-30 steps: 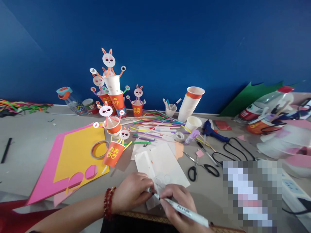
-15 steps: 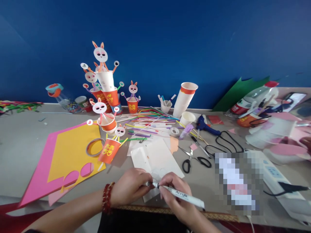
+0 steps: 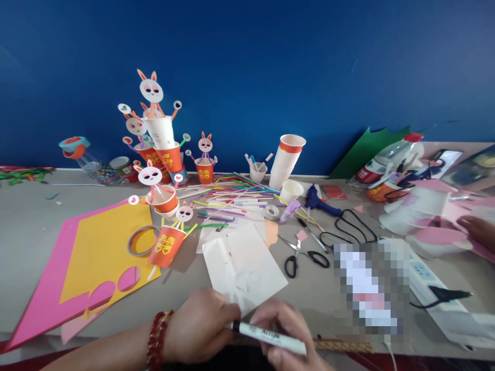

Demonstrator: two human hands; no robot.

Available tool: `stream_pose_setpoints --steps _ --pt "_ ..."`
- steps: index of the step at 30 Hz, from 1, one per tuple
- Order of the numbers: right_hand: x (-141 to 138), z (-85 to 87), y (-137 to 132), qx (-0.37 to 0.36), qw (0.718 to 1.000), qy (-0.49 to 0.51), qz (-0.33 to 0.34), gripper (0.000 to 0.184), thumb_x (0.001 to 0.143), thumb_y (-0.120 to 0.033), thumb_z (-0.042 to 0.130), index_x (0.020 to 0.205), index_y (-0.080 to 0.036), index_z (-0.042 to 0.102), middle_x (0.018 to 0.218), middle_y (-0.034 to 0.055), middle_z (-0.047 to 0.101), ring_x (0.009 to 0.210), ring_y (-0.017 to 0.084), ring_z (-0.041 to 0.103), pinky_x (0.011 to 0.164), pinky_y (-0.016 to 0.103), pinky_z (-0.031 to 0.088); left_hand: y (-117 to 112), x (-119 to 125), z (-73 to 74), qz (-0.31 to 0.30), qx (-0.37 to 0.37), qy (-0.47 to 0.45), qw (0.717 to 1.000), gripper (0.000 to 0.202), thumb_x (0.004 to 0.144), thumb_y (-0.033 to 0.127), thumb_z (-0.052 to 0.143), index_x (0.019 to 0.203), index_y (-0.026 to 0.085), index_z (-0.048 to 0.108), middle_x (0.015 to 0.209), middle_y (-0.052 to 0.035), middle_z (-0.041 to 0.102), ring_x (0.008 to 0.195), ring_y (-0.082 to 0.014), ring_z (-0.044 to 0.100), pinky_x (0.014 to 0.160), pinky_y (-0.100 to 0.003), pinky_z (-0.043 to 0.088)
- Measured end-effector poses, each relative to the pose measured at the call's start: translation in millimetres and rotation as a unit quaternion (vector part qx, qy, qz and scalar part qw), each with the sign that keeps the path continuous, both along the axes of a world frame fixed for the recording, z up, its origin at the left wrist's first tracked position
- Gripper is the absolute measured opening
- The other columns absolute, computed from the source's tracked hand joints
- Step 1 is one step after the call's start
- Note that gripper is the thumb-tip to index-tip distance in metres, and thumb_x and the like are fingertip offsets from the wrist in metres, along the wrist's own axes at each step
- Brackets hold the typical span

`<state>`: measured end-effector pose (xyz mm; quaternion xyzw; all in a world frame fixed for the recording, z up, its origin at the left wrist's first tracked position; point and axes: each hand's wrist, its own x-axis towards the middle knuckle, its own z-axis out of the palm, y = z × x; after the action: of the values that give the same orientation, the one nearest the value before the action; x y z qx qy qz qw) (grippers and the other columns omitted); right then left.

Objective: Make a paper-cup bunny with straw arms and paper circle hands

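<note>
A white acrylic paint marker lies across my right hand, whose fingers are closed around its barrel. My left hand, with red bead bracelets on the wrist, is closed at the marker's black end. Its fingers hide that tip, so I cannot see whether a cap is there. Both hands are low, near the table's front edge. Just beyond them is a white paper sheet, with small round white cutouts on it.
Rabbit-faced paper cups, such as the tilted red cup, stand left of the paper. Black-handled scissors, a blue glue gun and a power strip lie to the right. Another person's hand touches pink-and-white cups at the far right.
Both hands have drawn back toward me with the marker, off the paper sheet, uncovering the round cutouts. Another person's hand now shows more at the right. The view has shifted slightly.
</note>
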<state>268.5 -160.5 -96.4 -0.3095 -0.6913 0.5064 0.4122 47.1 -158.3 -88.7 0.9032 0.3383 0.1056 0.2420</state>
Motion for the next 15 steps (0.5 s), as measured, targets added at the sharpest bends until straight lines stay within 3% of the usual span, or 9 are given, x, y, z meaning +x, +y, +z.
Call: stream_pose_setpoints --steps 3,5,9,15 --pt "4 -2.6 3 -0.067 0.994 0.041 -0.070 0.030 0.094 -0.041 0.053 0.078 -0.019 0.064 0.055 -0.0008 0.056 0.043 0.010 0.050 0.044 0.019 0.040 3 0 3.8 0.044 0.036 -0.054 0.997 0.023 0.094 0.044 0.048 0.088 0.023 0.052 0.067 0.0007 0.065 0.057 -0.0159 0.060 0.051 -0.024 0.034" --pt "1 -1.3 4 -0.124 0.988 0.074 -0.058 0.030 0.094 -0.040 0.054 0.077 -0.018 0.064 0.049 -0.0025 0.053 0.039 0.008 0.046 0.040 0.018 0.036 5 3 8.3 0.073 0.052 -0.115 0.989 0.037 0.096 0.057 0.039 0.089 0.022 0.051 0.065 0.0006 0.064 0.056 -0.0148 0.059 0.051 -0.023 0.035" --pt "-12 -0.2 0 -0.202 0.972 0.121 -0.016 0.039 0.094 -0.048 0.052 0.080 -0.016 0.066 0.045 -0.0033 0.051 0.033 0.007 0.041 0.035 0.015 0.029 9 11 17.2 0.071 0.081 -0.165 0.980 0.039 0.103 0.042 0.023 0.082 0.021 0.049 0.058 0.0010 0.056 0.049 -0.0131 0.052 0.050 -0.024 0.032" --pt "-26 -13.4 -3 -0.221 0.948 0.206 -0.097 0.046 0.092 -0.053 0.051 0.070 -0.015 0.063 0.043 -0.0054 0.046 0.029 0.003 0.029 0.031 0.014 0.019 10 21 15.6 0.070 0.084 -0.177 0.978 0.034 0.103 0.035 0.023 0.082 0.022 0.046 0.056 0.0022 0.051 0.047 -0.0136 0.048 0.050 -0.026 0.031"
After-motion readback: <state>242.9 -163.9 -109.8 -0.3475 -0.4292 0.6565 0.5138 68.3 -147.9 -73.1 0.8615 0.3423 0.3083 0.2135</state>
